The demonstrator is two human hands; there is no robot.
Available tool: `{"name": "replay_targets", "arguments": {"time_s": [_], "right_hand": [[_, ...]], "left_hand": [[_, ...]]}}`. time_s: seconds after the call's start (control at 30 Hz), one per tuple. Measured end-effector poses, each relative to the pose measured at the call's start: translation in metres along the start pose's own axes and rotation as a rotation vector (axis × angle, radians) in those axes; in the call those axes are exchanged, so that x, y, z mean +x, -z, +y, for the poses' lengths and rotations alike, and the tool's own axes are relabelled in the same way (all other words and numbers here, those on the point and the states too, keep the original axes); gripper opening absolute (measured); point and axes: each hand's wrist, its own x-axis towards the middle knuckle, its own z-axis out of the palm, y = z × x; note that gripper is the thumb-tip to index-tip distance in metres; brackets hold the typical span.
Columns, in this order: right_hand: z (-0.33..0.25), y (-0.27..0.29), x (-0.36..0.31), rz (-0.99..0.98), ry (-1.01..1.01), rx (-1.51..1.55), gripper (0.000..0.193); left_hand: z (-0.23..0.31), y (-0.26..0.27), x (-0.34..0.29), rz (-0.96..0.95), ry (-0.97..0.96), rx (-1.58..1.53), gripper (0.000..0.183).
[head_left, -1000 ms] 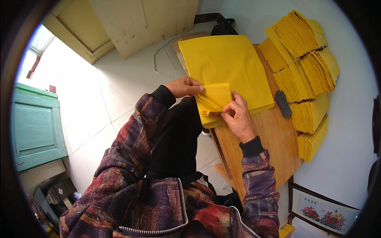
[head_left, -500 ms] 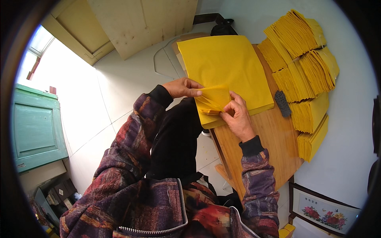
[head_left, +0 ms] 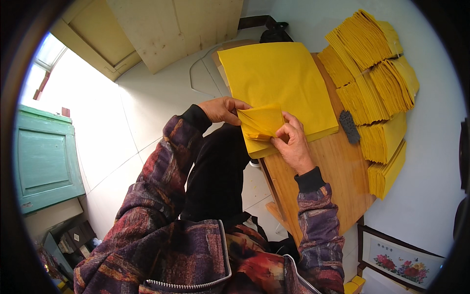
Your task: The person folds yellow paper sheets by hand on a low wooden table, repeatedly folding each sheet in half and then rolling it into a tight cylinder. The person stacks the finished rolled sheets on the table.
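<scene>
A small folded packet of thin yellow paper [head_left: 267, 115], several layers thick, is held over the near edge of a pile of large yellow sheets [head_left: 279, 73]. At the packet's upper left corner is my left hand [head_left: 220, 110], its fingertips partly behind the paper and its thumb at the left edge. My right hand [head_left: 294, 144] pinches the lower right corner between thumb and forefinger, the other fingers curled. The layers fan apart a little along the lower left side.
The pile lies on a brown wooden table [head_left: 333, 169]. Bundles of folded yellow paper [head_left: 367, 44] are stacked along the wall at right, beside a dark grey, rough-textured block [head_left: 348, 127]. A framed flower picture [head_left: 401, 259] stands lower right; a green cabinet [head_left: 46, 157] is at left.
My left thumb has slid off the top of the packet to its left edge, and that corner shows more. My right hand keeps nearly the same place.
</scene>
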Motion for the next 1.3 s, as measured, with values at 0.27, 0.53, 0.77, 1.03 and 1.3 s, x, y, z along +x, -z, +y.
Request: {"name": "replay_targets", "arguments": {"time_s": [0.27, 0.53, 0.77, 1.03, 1.3], "right_hand": [[0.004, 0.000, 0.000, -0.013, 0.008, -0.020, 0.020], [-0.003, 0.001, -0.003, 0.042, 0.003, -0.018, 0.033], [-0.015, -0.002, -0.014, 0.258, 0.270, -0.331, 0.048], [-0.014, -0.005, -0.010, 0.122, 0.292, -0.407, 0.012], [-0.011, -0.005, -0.004, 0.066, 0.136, -0.207, 0.012]], "left_hand": [[-0.010, 0.001, 0.003, 0.027, -0.070, 0.016, 0.044], [-0.013, -0.005, 0.008, 0.225, -0.040, 0.113, 0.031], [-0.010, -0.009, 0.009, 0.337, -0.004, 0.156, 0.041], [-0.009, -0.010, 0.009, 0.336, -0.017, 0.103, 0.037], [-0.010, -0.008, 0.008, 0.281, -0.041, 0.079, 0.037]]}}
